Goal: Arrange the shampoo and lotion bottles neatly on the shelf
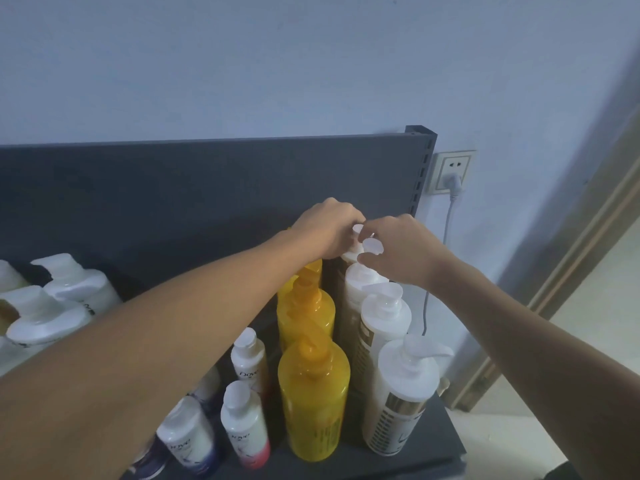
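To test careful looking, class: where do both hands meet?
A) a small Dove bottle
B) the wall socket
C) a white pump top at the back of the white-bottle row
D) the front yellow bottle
C: the left hand and right hand both grip the white pump top at the row's rear.

dark grey shelf, yellow bottles, white pump bottles, small Dove bottles

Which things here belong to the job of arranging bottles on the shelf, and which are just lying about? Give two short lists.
Job: left hand, right hand, rear white plastic pump tops that both hands grip, white gold-labelled pump bottles, yellow plastic pump bottles, small white Dove bottles, dark grey metal shelf.
Lying about: white wall socket, grey plug cable, wooden door frame.
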Available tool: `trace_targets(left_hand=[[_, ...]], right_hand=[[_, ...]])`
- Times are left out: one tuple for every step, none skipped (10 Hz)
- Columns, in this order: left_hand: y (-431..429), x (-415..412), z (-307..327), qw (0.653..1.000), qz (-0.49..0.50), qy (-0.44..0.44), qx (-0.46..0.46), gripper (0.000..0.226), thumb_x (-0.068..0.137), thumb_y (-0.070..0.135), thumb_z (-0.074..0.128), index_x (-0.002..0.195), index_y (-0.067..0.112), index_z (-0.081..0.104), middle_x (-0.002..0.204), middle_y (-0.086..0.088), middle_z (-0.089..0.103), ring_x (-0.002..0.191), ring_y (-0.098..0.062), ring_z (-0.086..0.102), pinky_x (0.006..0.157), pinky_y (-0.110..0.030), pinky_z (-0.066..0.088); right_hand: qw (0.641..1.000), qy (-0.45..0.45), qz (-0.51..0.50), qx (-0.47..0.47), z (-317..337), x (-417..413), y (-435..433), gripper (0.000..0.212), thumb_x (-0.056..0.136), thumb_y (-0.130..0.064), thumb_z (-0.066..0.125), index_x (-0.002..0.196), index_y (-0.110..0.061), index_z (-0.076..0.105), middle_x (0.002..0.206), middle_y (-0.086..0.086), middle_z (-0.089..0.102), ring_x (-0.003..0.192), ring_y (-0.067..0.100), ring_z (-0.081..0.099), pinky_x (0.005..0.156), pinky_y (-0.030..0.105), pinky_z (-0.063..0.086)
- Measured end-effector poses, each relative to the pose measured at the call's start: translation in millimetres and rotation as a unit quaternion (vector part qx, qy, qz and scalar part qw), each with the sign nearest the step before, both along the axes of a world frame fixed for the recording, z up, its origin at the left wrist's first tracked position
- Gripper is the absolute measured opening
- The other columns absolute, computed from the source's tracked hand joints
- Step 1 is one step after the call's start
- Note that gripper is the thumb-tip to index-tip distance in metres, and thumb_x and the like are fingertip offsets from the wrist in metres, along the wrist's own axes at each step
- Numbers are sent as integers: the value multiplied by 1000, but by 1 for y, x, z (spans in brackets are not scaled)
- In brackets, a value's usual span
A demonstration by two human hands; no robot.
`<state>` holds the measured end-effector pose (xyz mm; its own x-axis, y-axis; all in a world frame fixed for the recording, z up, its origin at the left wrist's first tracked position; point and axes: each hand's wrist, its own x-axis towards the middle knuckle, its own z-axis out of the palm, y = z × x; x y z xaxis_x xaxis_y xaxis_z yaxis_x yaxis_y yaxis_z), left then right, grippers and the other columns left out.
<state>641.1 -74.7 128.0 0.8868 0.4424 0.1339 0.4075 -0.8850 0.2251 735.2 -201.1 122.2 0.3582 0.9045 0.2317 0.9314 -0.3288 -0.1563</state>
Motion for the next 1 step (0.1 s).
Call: trace_targets(left_hand=[[8,-19,1,998,23,-51,8,34,97,22,62,130,26,70,120,-4,72,107,-29,69,88,-44,60]], right_hand=[[999,-1,-13,30,2,-8,2,35,87,-41,60,116,-23,69,111,1,70,96,21,66,82,41,57]])
